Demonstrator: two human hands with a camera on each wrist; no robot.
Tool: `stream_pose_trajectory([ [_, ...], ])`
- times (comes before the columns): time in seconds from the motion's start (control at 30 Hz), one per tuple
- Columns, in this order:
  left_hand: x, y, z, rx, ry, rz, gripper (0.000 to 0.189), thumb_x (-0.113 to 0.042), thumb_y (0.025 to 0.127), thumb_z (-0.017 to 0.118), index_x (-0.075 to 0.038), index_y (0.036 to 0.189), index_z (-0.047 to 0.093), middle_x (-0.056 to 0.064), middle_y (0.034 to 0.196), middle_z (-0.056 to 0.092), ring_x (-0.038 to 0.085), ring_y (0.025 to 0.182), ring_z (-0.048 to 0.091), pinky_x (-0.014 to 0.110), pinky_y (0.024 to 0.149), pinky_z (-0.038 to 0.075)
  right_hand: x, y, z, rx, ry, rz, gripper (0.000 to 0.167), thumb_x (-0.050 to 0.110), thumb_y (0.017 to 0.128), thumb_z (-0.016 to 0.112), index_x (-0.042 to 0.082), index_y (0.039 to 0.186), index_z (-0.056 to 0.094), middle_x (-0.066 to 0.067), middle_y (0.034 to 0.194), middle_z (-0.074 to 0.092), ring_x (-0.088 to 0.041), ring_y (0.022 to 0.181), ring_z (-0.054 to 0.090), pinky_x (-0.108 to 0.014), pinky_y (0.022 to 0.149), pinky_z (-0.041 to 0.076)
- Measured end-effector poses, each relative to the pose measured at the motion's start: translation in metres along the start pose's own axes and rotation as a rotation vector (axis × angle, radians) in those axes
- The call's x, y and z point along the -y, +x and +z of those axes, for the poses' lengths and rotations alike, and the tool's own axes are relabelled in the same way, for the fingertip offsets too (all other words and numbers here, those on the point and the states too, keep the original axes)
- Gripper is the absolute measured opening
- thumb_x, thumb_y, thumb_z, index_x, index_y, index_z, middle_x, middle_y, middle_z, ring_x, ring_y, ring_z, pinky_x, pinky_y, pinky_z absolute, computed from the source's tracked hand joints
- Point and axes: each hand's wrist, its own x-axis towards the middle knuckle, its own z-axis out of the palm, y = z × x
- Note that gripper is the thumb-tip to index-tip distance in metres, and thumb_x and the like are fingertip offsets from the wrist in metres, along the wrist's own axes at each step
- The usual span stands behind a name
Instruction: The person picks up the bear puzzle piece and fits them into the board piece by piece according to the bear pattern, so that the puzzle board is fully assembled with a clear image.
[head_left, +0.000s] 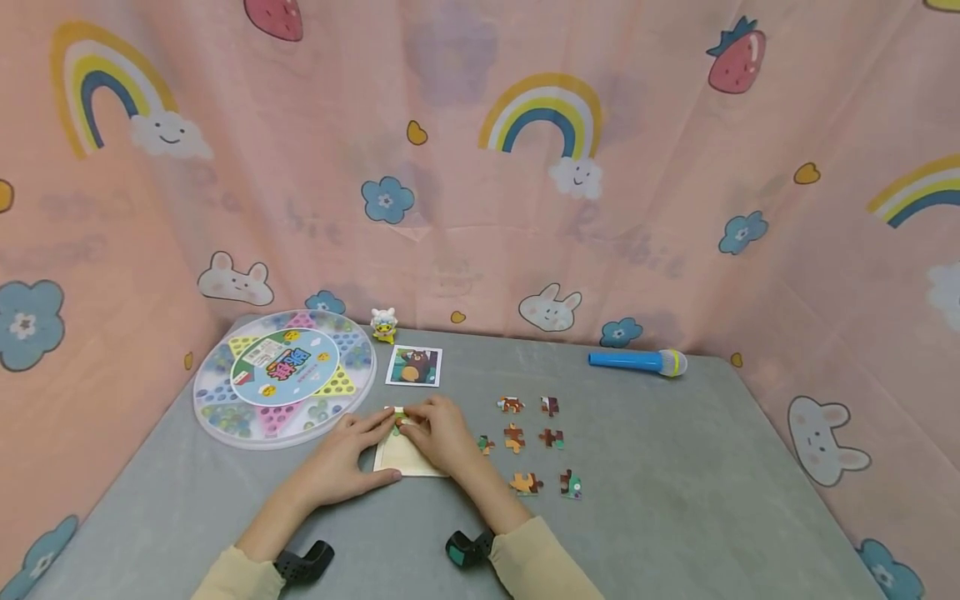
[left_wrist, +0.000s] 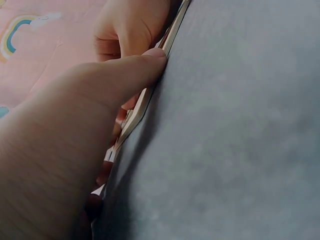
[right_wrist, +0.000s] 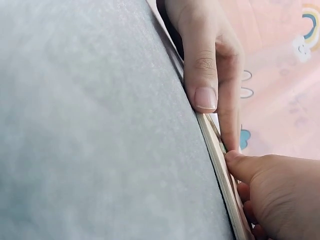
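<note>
A pale wooden puzzle board [head_left: 401, 458] lies on the table between the two hands. At its upper left part sits a small puzzle piece [head_left: 399, 420] with green and brown on it, partly covered by fingers. My right hand [head_left: 442, 433] reaches over the board and pinches that piece. My left hand [head_left: 341, 462] spans the board's left side, fingers extended to the piece and thumb at the near edge. The left wrist view shows the left thumb [left_wrist: 135, 72] touching the board's edge. Several loose jigsaw pieces [head_left: 513, 437] lie to the right of the right hand.
Behind the board lies a square bear picture card [head_left: 414, 367]. A round Chinese checkers set [head_left: 285, 367] is at the left, a small figurine [head_left: 384, 325] beside it. Far right, a blue toy microphone [head_left: 630, 361] lies near the table's back edge, before a pink patterned curtain [head_left: 465, 250].
</note>
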Motion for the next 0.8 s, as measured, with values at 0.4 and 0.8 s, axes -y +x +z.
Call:
stream_pose_trajectory([
  [0.4,-0.002,0.0,-0.001,-0.01,0.002,-0.001,0.09,-0.059,0.09,0.078,-0.006,0.158,0.05,0.008,0.165,0.048,0.032,0.13,0.054,0.056,0.106,0.05,0.009,0.002,-0.014,0.083,-0.014,-0.013,0.037,0.024,0.095,0.082,0.005,0.126,0.077,-0.006,0.104,0.072,-0.017,0.091,0.063,-0.027,0.078,0.052],
  [0.8,-0.002,0.002,0.001,0.026,0.017,-0.043,0.093,-0.065,0.09,0.076,-0.007,0.158,0.051,0.008,0.166,0.045,0.026,0.124,0.053,0.052,0.102,0.051,-0.009,-0.007,-0.064,0.083,0.051,-0.013,0.039,0.021,0.098,0.079,0.002,0.131,0.074,-0.012,0.114,0.071,-0.027,0.103,0.067,-0.038,0.081,0.057],
])
